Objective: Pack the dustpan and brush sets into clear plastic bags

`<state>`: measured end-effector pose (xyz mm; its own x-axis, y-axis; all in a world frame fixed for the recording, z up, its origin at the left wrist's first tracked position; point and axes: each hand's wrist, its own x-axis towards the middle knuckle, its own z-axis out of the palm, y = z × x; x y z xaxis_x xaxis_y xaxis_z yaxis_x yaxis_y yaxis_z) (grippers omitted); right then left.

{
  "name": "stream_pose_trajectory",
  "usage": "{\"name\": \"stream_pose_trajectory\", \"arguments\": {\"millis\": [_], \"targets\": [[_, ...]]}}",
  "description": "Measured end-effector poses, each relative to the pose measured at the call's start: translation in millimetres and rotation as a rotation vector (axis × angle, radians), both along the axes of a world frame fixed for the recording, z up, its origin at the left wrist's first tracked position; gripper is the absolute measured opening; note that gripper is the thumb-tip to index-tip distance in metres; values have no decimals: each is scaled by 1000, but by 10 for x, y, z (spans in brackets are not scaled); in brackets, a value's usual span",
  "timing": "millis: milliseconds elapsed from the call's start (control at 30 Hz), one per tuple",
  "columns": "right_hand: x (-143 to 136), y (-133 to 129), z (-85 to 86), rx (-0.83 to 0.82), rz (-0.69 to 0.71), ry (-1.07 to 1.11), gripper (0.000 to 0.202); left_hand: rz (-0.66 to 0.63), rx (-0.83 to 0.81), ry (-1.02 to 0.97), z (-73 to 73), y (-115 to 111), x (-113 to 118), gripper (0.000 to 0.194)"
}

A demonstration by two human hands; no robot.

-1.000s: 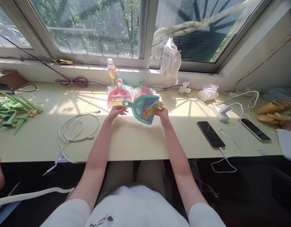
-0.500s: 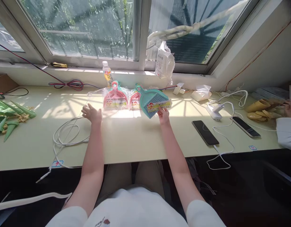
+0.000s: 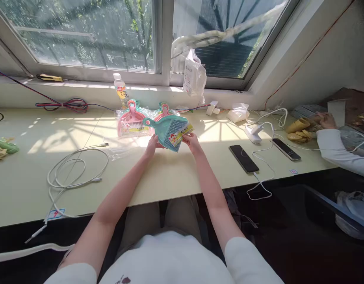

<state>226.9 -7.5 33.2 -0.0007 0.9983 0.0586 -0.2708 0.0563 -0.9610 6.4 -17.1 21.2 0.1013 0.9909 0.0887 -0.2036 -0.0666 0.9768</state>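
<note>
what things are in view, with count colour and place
window: 1, grey-framed, back
table: 1, pale yellow, below window
dustpan: 1, teal, centre
dustpan stacks: 2, pink-fronted, behind dustpan
bottle: 1, white-capped, behind left stack
tool: 1, yellow and black, windowsill
wire bundle: 1, red-blue, back left
cables: several, white, left and right
bag: 1, white, by window
packet: 1, white, back right
power strip: 1, white, right
phones: 2, black, right
objects: several, tan, far right
plant pieces: several, green, far left
other person's sleeve: 1, white, far right
left hand: 1, bare, dustpan's left
right hand: 1, bare, dustpan's right
</note>
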Motion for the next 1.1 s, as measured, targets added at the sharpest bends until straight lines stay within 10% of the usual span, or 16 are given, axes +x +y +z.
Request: {"name": "stream_pose_trajectory", "arguments": {"millis": [200, 467, 600, 833, 1100], "targets": [[691, 37, 132, 4, -246, -170, 36, 155, 105, 138, -118, 82, -21, 33], [1685, -136, 399, -74, -645, -1191, 54, 61, 139, 230, -116, 123, -25, 33], [1125, -236, 557, 136, -696, -1380, 35, 47, 170, 257, -110, 92, -6, 35], [-533, -378, 423, 305, -128, -1564, 35, 93, 326, 518, -80, -20, -30, 42], [-660, -215, 472, 88, -185, -1095, 20, 121, 342, 618, -23, 65, -164, 43]]}}
